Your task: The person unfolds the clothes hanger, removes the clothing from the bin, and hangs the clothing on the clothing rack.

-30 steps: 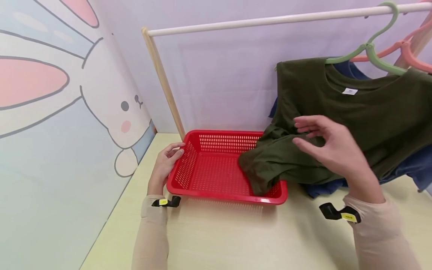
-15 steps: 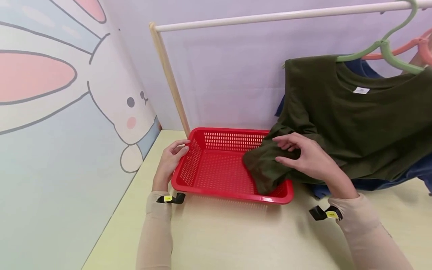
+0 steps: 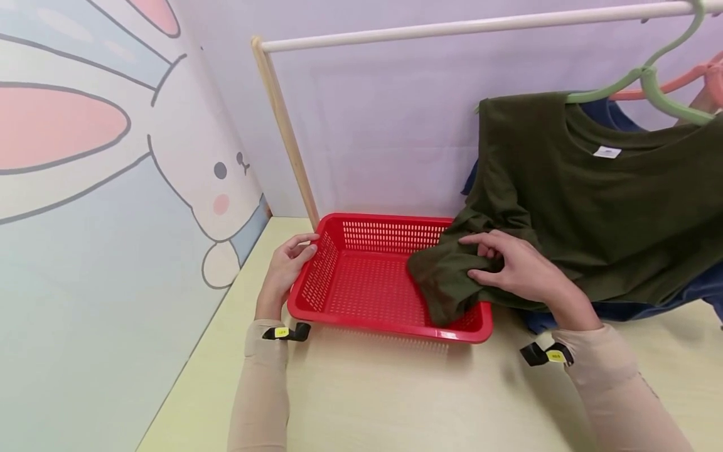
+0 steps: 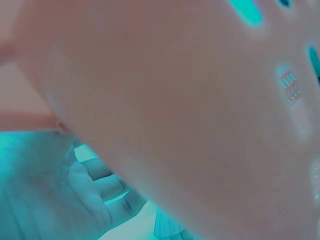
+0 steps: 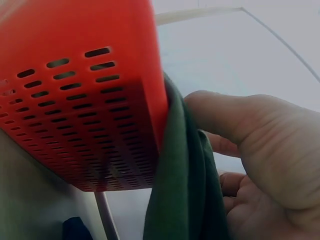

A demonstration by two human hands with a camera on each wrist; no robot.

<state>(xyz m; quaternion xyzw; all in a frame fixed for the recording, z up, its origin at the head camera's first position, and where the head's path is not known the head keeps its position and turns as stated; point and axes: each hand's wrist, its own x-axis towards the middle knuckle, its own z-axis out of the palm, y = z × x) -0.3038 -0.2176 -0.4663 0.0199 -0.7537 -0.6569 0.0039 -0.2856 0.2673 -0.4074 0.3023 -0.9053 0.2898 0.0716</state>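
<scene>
A red plastic basket (image 3: 373, 326) with slotted walls sits on the table, tilted slightly in the head view. My left hand (image 3: 285, 267) holds its left rim; the left wrist view is mostly filled by the blurred basket wall, with the hand (image 4: 65, 195) at lower left. A dark green T-shirt (image 3: 582, 207) hangs on a green hanger (image 3: 658, 94), and its sleeve (image 3: 446, 285) drapes over the basket's right end. Over that sleeve is my right hand (image 3: 516, 267), thumb and index finger apart; in the right wrist view the thumb is right at the cloth (image 5: 182, 175).
A white rail (image 3: 452, 28) on a wooden post (image 3: 288, 138) spans the back. Behind the green shirt hang a blue garment (image 3: 638, 311) and a pink hanger (image 3: 714, 78). A wall with a painted rabbit (image 3: 192, 176) stands at the left.
My right hand has moved left and down onto the shirt's sleeve at the basket. The left hand stays at the basket's left rim. The head view has shifted slightly.
</scene>
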